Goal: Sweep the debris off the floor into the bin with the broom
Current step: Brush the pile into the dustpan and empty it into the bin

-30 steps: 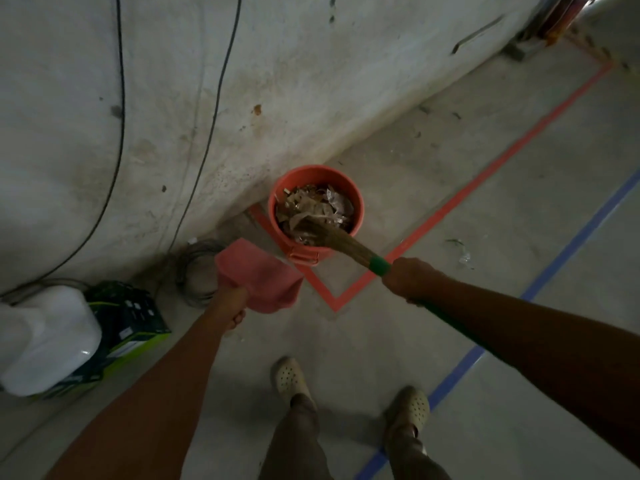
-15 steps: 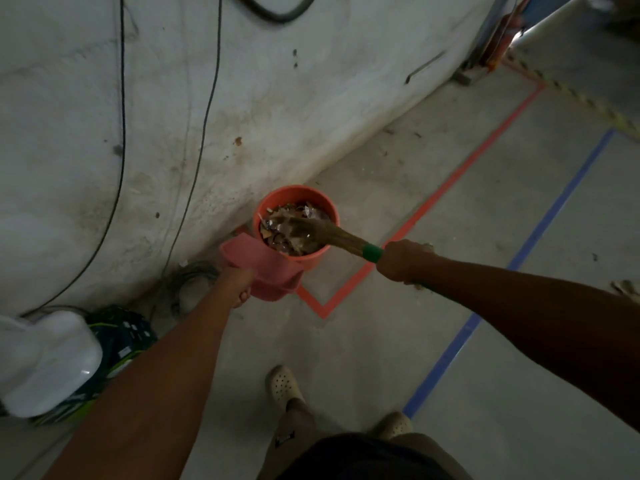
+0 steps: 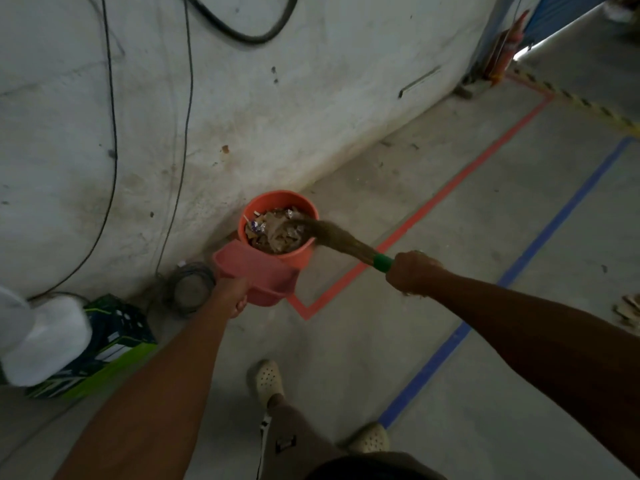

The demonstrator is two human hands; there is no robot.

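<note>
Centrally, orange bin (image 3: 280, 195) full of debris (image 3: 277, 233) (paper scraps), broom (image 3: 346, 242) bristles on top, right grip (image 3: 414, 273) clasping broom, left grip (image 3: 232, 292) holding dustpan (image 3: 256, 271)

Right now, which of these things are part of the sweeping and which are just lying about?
Part of the job: broom, gripped by right hand; pink dustpan, held by left hand; orange bin holding debris.
Lying about: green box, white object, coiled cable.

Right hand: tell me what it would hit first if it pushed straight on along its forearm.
The right hand would probably meet the nearest rim of the round orange plastic bin, where its brown straw broom reaches in; depth is unclear, so it might pass above.
</note>
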